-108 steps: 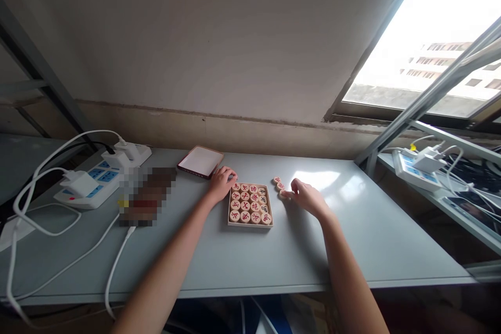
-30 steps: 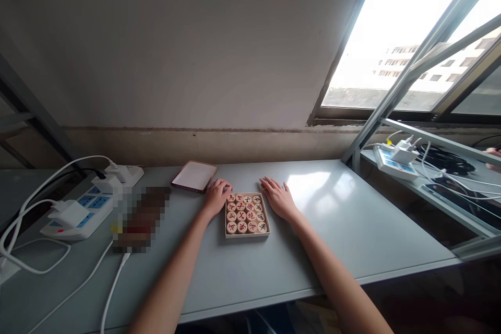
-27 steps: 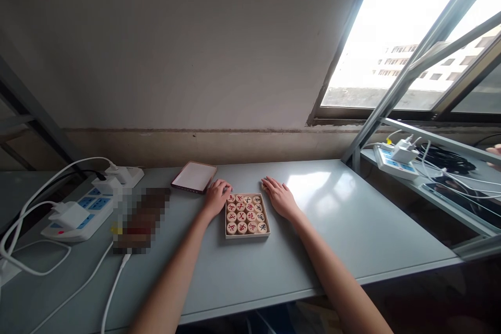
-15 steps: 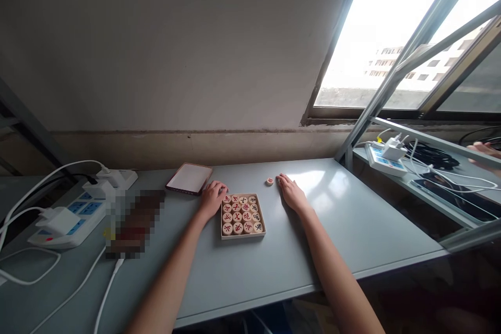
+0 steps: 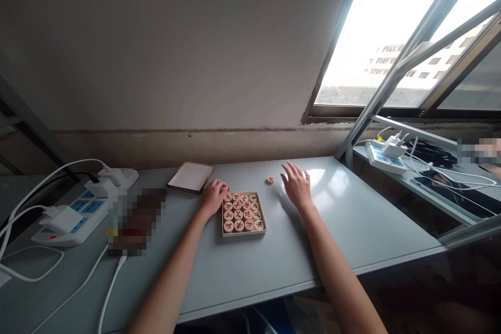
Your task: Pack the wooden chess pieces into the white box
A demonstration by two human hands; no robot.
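A shallow open box [image 5: 245, 235] on the table holds rows of round wooden Chinese chess pieces [image 5: 238, 214] with red and dark characters. My left hand [image 5: 214, 196] rests at its upper left corner, fingers loosely bent and apart; whether they touch the rim I cannot tell. One loose chess piece [image 5: 270, 180] with a red character lies flat beyond the box, to its right. Raised above the table right of that piece is my right hand [image 5: 297, 186], its fingers spread and nothing in them.
The red-edged box lid [image 5: 191, 177] lies inside up behind my left hand. Power strips [image 5: 74, 224] with plugs and white cables fill the left side, beside a blurred object [image 5: 136, 222]. At right, a metal frame [image 5: 385, 83] borders another desk with a power strip [image 5: 385, 159] and cables.
My right hand has lifted from the table beside the loose piece, moved slightly right and spread its fingers. My left hand stays by the box.
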